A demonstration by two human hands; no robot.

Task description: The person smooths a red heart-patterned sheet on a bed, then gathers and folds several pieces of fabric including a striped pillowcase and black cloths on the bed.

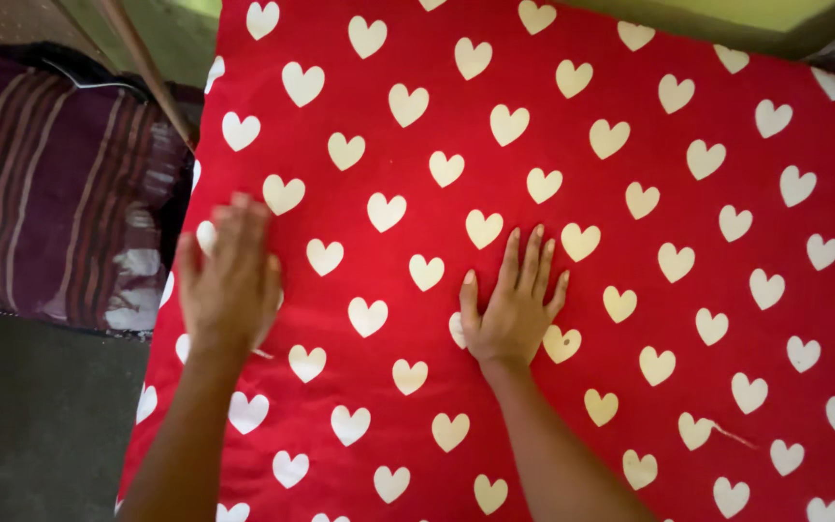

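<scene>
Red heart-print cloth [630,319] lies flat under left hand [231,280] and right hand [514,309], each grip spread, holding nothing.

A red cloth [533,242] printed all over with cream-white hearts lies spread flat and fills most of the view, from the near edge to the far one. Its left border runs slanting from far to near, beside a dark striped bundle, and seems to be slightly rolled or thick there, perhaps padded, though the blur makes that hard to judge. The surface looks smooth, with hardly a wrinkle. A thin pale thread or crease shows near the right, close to the near edge. Both palms press flat on it, left of its middle.
</scene>
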